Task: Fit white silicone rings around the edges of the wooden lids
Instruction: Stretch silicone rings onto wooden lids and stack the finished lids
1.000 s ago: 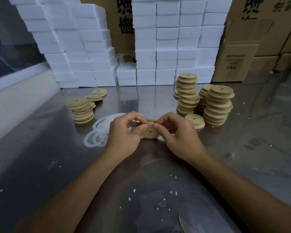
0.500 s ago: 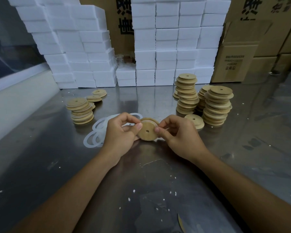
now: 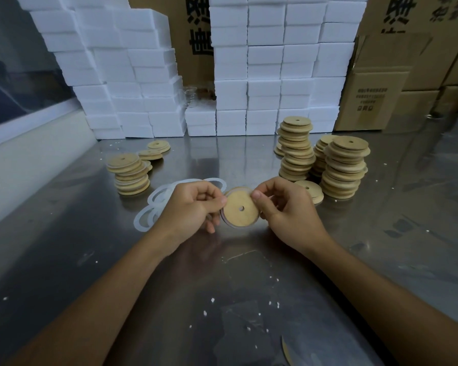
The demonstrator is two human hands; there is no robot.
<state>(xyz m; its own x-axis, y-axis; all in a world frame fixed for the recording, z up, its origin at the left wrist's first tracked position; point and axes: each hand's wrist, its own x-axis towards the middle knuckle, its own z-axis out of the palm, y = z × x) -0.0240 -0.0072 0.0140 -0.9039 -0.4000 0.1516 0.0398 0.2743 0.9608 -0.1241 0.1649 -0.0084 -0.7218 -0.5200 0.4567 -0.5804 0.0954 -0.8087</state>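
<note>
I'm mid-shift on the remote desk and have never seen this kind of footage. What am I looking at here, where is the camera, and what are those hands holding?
There is no machine: the single view comes from a camera worn on a person's head, looking forward and down at their own bare hands. The left hand and right hand pinch one round wooden lid by its edges, tilted toward the camera, above a metal table. A pale ring shows along its rim. Loose white silicone rings lie on the table behind the left hand. A short stack of lids stands at left, taller stacks of lids at right. White foam blocks and cardboard boxes fill the back.
</note>
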